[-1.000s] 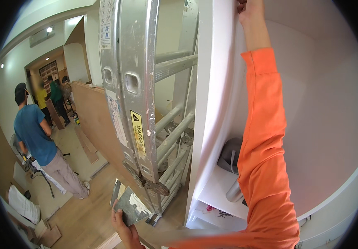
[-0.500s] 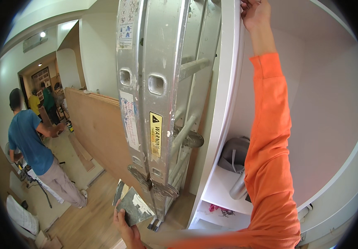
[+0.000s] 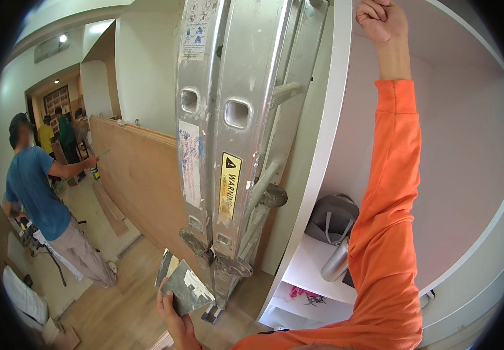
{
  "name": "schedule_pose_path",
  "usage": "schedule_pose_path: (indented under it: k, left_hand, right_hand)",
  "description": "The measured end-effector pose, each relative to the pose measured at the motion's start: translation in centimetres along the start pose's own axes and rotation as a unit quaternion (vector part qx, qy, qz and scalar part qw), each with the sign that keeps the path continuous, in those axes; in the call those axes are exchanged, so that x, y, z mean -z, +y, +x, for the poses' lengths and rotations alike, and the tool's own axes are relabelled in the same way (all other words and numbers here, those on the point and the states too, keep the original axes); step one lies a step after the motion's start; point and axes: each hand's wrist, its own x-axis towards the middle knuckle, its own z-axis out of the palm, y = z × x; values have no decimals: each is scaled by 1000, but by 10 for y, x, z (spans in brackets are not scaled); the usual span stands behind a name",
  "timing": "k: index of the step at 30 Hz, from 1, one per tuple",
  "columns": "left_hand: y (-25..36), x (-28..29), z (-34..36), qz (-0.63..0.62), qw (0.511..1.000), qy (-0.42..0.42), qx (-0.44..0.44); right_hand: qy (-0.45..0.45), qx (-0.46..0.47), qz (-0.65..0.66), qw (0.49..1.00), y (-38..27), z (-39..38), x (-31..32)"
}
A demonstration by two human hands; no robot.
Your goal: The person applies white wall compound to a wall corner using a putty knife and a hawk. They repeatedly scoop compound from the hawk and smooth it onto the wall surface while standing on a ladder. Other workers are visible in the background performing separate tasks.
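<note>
A: What's the left hand got?
B: It grips a flat grey blade, squarish and smooth, with rough white paste smeared over its right part. A second blade, dark with a cream strip, sits just behind it. Both are near, left of the ladder's foot.
A: And the ladder?
B: Dull silver metal, flecked with pale spots, with rounded-square holes in the rails and tubular rungs.
A: Any writing on it?
B: A yellow label with a black triangle and bold lettering, a worn white label with blue and reddish script, and a pictogram sticker higher up.
A: How is the right arm posed?
B: Reaching far up on the right, its creased orange sleeve nearly straight. The right hand has its fingers curled inward at the upper edge of view; I can't tell whether they close on anything.
A: What's left of that sleeve, lower down?
B: A soft grey bag and a silvery cylindrical bottle, on a smooth white shelf.
</note>
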Motion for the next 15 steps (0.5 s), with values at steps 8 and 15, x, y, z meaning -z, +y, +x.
schedule_pose_path:
  k: [8,15]
  left_hand:
    - [0,3,-4,-10,1000,-8,0]
    - [-2,12,-4,-6,1000,13,-8]
  right_hand:
    - [-22,-42,54,997,2,-8,-6]
    - [-24,-10,34,999,9,-17,-19]
